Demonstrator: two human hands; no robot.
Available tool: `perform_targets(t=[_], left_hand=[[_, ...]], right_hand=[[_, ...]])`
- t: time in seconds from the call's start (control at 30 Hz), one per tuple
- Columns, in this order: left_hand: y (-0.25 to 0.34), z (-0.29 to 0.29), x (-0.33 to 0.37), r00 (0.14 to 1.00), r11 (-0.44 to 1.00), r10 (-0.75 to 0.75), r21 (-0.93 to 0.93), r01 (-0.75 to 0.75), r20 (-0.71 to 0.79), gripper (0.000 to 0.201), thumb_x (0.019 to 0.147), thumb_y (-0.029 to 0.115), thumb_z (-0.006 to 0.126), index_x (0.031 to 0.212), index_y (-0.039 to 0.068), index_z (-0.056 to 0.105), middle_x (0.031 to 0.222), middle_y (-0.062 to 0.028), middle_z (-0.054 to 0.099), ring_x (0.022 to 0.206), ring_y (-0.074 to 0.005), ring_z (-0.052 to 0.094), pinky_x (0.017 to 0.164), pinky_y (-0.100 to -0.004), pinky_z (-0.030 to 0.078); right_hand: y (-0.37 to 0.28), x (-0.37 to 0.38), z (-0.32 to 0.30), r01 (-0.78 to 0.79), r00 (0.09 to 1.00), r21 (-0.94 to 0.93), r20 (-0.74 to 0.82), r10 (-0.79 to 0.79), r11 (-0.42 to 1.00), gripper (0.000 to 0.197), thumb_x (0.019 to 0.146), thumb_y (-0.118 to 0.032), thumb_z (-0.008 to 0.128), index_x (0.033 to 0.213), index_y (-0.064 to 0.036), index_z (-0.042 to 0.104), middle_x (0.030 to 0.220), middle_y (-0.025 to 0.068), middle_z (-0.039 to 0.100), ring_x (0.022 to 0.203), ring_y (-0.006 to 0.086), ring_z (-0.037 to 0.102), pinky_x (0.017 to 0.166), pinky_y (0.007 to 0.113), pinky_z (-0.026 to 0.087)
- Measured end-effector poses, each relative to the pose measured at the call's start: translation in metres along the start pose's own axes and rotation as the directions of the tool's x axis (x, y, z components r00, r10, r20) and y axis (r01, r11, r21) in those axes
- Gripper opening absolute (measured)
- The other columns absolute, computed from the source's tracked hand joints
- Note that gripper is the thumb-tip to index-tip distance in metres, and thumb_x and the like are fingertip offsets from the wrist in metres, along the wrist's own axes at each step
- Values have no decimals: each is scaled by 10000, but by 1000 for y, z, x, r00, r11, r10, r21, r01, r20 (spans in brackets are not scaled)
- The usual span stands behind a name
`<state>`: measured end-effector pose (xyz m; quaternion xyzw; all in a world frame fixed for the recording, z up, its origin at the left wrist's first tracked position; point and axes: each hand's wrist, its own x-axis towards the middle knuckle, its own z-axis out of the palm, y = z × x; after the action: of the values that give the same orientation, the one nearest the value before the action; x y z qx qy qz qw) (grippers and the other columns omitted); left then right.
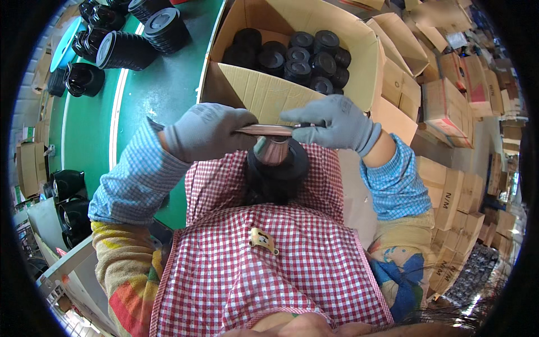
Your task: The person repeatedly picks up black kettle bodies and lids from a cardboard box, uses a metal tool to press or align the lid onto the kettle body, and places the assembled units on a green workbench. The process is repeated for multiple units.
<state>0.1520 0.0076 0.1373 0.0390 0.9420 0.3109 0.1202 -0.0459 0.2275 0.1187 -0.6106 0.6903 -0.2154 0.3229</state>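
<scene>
Barely apart, left fingers (pixel 245 119) around stack (pixel 266 130)

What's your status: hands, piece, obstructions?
Left hand grips thin flat piece; right hand at its other end. Black round item over the lap. Open carton just beyond.

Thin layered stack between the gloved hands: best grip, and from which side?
Probably pinch the thin layered stack across its thickness at the ends, coming from left and right. It shows nearly edge-on, long and slim; the left hand pinches its left end, and the right hand is at the other. From below looks worse: a pale flared piece shows just under its middle.
</scene>
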Motion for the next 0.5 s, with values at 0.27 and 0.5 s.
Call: perform_targets(t=[0.27,0.5], left_hand=[[-8,44,18,998,1000,7,-26,-6,55,389,978,355,650,1162,15,688,953,-200,728,876,-362,721,805,-443,565],[-25,44,43,986,996,48,-85,-35,158,367,934,300,708,1187,35,693,1016,-167,737,920,-332,726,821,-421,581]], right_hand=[[40,-26,45,86,983,280,-178,-36,956,291,903,-285,738,1141,-121,773,1026,110,766,902,255,738,817,343,577],[31,-35,54,46,971,272,-238,21,961,271,919,-278,721,1110,-92,769,977,123,756,861,266,728,771,352,574]])
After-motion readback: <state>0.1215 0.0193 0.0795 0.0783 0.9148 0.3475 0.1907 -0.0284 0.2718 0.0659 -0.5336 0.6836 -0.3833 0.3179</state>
